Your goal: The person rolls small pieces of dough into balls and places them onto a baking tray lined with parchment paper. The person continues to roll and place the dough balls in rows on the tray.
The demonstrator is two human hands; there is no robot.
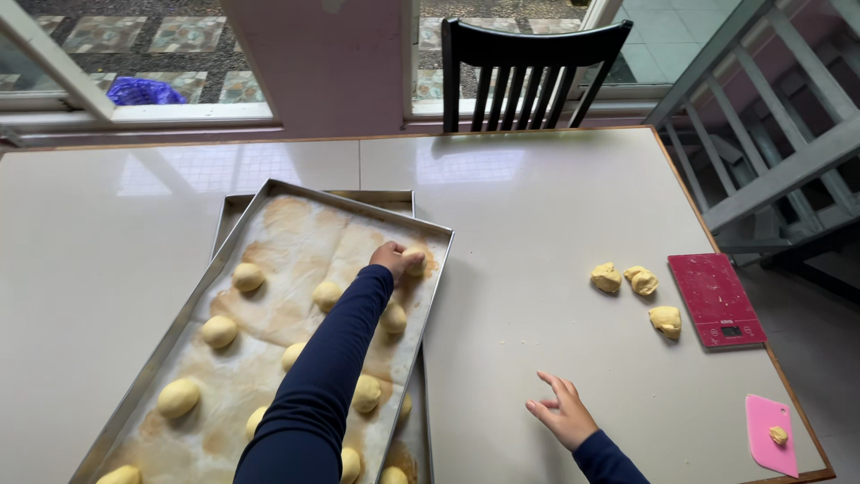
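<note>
Here the left hand (391,259) reaches far over the upper baking tray (228,240), its fingers closed around a dough ball (414,261) at the tray's far right corner, just inside the rim. The ball seems to touch the browned baking paper (296,242) already, though whether the fingers have begun to let go cannot be told. The arm is stretched nearly straight in its dark blue sleeve (327,376), crossing above several of the dough balls set in rows on the tray.

To do this placing well, I would judge that the ball should go down with a gap to the rim and about the same spacing as its neighbours, the nearest being the ball (393,318) just nearer along the tray's right side. The fingers should open without pinching, so that the round shape keeps, and the sleeve should lift clear so it does not brush the balls beneath it.

The right hand (563,414) lies open and empty on the white table (537,233), to the right of the tray, fingers spread and relaxed. Farther right of the tray lie three unrolled dough pieces (640,281), beside a red kitchen scale (717,300), with a pink scraper (770,436) near the table's corner.
</note>
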